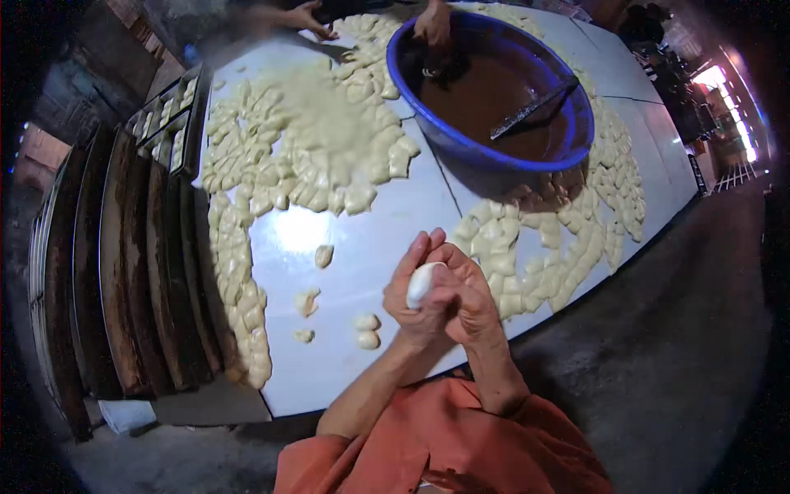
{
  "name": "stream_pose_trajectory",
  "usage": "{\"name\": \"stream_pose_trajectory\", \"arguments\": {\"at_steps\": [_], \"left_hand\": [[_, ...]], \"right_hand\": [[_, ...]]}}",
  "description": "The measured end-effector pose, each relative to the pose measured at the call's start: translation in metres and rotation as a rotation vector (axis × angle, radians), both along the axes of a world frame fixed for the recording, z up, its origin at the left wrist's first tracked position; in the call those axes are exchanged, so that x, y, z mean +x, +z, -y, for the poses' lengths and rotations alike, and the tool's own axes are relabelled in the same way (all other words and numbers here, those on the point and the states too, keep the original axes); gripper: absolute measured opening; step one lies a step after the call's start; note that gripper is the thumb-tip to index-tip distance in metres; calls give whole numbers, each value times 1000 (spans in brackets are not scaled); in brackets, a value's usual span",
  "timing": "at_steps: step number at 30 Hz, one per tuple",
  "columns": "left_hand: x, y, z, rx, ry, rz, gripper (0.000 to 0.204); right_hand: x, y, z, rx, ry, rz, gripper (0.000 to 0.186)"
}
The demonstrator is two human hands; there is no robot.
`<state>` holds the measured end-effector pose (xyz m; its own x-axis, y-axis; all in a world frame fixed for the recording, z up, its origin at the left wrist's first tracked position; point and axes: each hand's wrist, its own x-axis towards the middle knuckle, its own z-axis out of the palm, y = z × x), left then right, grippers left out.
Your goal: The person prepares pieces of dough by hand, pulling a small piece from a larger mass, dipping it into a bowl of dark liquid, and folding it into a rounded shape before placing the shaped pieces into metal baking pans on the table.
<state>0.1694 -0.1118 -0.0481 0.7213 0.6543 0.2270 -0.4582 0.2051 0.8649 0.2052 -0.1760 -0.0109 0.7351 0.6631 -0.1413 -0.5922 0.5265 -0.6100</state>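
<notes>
Close to my body, above the table's near edge, both my hands come together around a smooth, pale dough ball. My left hand cups it from the left. My right hand closes over it from the right, its fingers pressed against the dough and partly covering it. Left of my hands, two small dough balls sit against each other on the white table. Beyond them lie a loose dough piece, an uneven dough scrap and a smaller lump.
Flattened dough pieces cover much of the table's left and right sides. A blue basin holds brown filling and a dark spatula; another person's hand reaches in. A second hand is farther left. Dark trays stand at left.
</notes>
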Motion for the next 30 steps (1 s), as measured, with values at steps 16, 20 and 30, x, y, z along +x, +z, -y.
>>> {"name": "stream_pose_trajectory", "arguments": {"at_steps": [16, 20, 30], "left_hand": [[-20, 2, -76, -65, -485, -649, 40], [-37, -4, -90, -30, -401, -667, 38], [-17, 4, -87, -36, -429, -629, 37]], "right_hand": [[287, 9, 20, -1434, 348, 1203, 24], [300, -4, 11, -1422, 765, 1323, 30], [267, 32, 11, -548, 321, 469, 9]]}}
